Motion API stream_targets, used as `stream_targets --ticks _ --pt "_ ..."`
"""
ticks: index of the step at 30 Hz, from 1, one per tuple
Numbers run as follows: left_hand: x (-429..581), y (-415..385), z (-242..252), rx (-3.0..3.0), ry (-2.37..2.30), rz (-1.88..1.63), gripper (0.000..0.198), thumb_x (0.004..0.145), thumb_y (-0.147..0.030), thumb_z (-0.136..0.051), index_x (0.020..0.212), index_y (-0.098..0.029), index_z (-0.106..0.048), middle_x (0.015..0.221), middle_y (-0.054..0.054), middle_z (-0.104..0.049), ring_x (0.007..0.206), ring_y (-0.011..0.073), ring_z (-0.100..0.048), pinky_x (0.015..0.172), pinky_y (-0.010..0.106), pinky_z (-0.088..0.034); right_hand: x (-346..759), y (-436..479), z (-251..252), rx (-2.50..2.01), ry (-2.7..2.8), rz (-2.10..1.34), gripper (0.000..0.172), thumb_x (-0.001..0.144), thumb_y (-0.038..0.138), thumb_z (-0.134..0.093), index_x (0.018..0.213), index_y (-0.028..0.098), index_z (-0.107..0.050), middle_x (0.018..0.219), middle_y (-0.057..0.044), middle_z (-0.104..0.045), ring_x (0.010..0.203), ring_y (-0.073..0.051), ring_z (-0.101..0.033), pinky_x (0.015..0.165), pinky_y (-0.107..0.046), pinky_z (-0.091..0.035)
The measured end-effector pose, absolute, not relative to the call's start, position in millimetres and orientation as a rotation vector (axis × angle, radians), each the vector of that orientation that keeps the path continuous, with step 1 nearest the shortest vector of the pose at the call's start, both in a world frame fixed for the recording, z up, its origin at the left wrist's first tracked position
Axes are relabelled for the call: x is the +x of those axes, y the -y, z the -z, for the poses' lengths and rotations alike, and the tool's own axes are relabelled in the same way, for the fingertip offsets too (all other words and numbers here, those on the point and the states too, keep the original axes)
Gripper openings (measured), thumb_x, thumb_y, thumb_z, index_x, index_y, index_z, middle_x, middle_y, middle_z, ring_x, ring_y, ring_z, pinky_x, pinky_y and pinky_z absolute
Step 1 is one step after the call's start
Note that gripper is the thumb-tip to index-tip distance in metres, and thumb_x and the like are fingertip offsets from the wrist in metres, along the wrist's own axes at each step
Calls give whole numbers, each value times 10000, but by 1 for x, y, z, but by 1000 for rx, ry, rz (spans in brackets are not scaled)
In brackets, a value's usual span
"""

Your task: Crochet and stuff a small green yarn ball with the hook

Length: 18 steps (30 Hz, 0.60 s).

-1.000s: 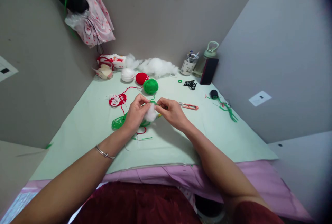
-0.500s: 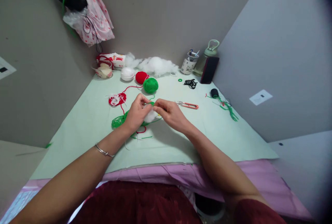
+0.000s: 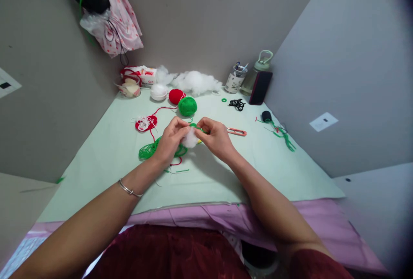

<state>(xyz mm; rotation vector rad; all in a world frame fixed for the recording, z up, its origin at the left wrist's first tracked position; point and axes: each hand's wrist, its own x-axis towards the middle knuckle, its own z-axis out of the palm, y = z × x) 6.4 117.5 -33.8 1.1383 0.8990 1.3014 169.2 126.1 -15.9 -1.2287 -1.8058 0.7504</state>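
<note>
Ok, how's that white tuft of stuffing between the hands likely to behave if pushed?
The white tuft will probably squash easily, since it looks loose and fluffy. It's likely light for its size, judging by that airy texture. Its soft, fuzzy outline suggests fibres could cling to the left hand or right hand.

Two hands (image 3: 170, 140), apparently three yarn balls (image 3: 187, 106).

The right hand (image 3: 215, 138) is sitting slightly farther right than half a second ago, now covering more of the orange tool (image 3: 237, 131); the white stuffing (image 3: 190, 139) is showing more fully beside the left hand (image 3: 169, 142).
</note>
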Motion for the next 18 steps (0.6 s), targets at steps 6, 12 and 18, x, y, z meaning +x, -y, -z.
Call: stream_targets --ticks 6,12,18 --pt "2 -120 32 1134 -883 -1227 394 724 -441 -842 847 -227 -536 668 -57 -581 537 97 -475 530 245 -354 173 -123 7 -1158 1812 -889 239 901 392 -599 758 209 -539 607 66 -415 591 -121 -341 576 -285 -260" --pt "0 -129 41 1141 -1000 -1310 322 684 -299 -834 777 -213 -539 679 -50 -581 597 114 -505 558 241 -364 167 -112 0 -1088 1996 -920 136 932 288 -518 814 220 -523 639 59 -426 617 -135 -361 621 -286 -289" --pt "4 -125 36 1096 -1006 -1356 226 706 -207 -768 766 -205 -550 700 -51 -538 636 114 -488 581 230 -384 164 -111 4 -1125 1976 -841 135 908 277 -554 796 228 -497 577 87 -345 580 -120 -290 594 -273 -254"
